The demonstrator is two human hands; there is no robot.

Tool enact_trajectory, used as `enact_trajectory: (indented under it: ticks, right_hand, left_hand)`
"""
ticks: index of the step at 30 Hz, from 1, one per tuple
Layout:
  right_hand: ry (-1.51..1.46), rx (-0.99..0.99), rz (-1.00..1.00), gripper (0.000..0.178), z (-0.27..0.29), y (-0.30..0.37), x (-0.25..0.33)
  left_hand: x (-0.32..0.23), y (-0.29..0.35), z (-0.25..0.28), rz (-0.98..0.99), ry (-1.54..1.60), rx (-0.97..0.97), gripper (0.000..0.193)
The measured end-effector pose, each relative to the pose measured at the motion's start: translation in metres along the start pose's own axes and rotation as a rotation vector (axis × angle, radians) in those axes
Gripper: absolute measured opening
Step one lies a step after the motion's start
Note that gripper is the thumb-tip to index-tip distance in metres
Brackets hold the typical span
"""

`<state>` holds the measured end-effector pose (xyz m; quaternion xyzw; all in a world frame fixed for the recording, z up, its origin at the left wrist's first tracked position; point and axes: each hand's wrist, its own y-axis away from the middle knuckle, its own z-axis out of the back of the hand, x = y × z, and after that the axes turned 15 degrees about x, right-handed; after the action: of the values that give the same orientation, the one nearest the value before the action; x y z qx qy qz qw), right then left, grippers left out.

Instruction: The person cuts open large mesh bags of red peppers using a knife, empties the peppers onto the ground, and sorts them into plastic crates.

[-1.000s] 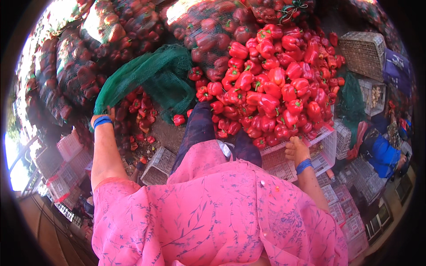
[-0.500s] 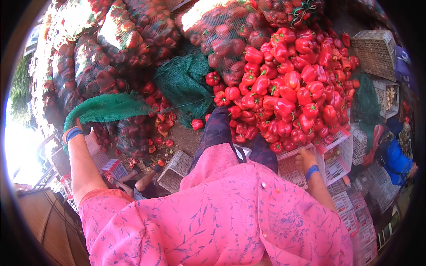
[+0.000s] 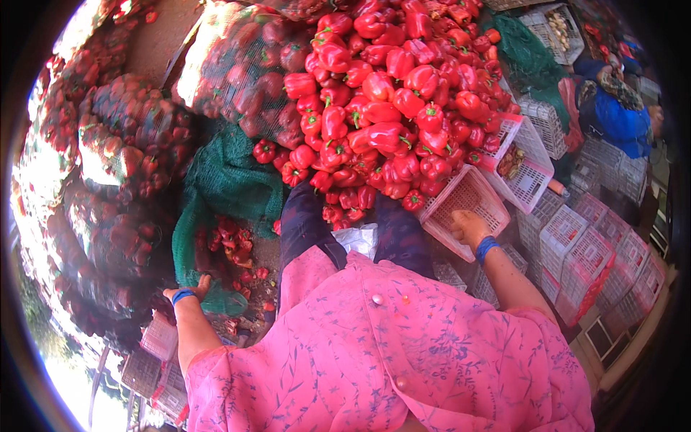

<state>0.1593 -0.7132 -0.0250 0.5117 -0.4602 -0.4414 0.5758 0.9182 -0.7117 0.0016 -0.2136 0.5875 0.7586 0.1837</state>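
1. Green netting [image 3: 234, 173] lies to the left of my legs, one strip of it trailing down to my left grip [image 3: 191, 290], which is at the strip with a blue band round the wrist. I cannot tell whether my fingers are closed on the mesh or only lie against it.
2. On my other side, my right grip [image 3: 469, 227] is over the near part of a pink crate [image 3: 439, 219]. Its fingers are bent; I cannot tell whether they are closed, or whether they touch the crate.
3. My dark trousers [image 3: 309, 212] reach forward between the netting and the crate, with something white [image 3: 358, 240] between the legs.
4. Broken pepper pieces [image 3: 234, 245] litter the ground beside the strip, left of my left leg.
5. Straight ahead, a heap of loose red peppers [image 3: 389, 115] fills the ground past my knees and blocks the way forward. Its near edge comes close to the pink crate.
6. Just beyond that crate sits a second, paler crate [image 3: 529, 186], and stacked crates [image 3: 576, 237] crowd my right.
7. One netted sack of peppers [image 3: 241, 75] stands against the heap, behind the bunched mesh; more bulging sacks [image 3: 137, 137] bar my left.
8. Farther off on the right are another green net [image 3: 529, 47], a crate of pale things [image 3: 545, 27] and a person in blue [image 3: 617, 122].
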Motion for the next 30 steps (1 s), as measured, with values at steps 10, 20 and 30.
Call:
enact_trajectory:
  ticks: [10,20,30]
  right_hand:
    - [1.112,-0.039,0.393,0.021,-0.062,0.067,-0.212]
    - [-0.305,0.121,-0.087,0.037,-0.100,0.027,-0.216]
    - [-0.331,-0.046,0.048,0.028,-0.063,0.010,-0.334]
  left_hand:
    - [0.068,-0.029,-0.118,0.186,-1.491,0.516,0.069]
    - [0.209,0.091,-0.036,0.332,-2.606,0.723,0.049]
    - [0.289,0.119,0.042,-0.392,-3.331,0.778,0.046]
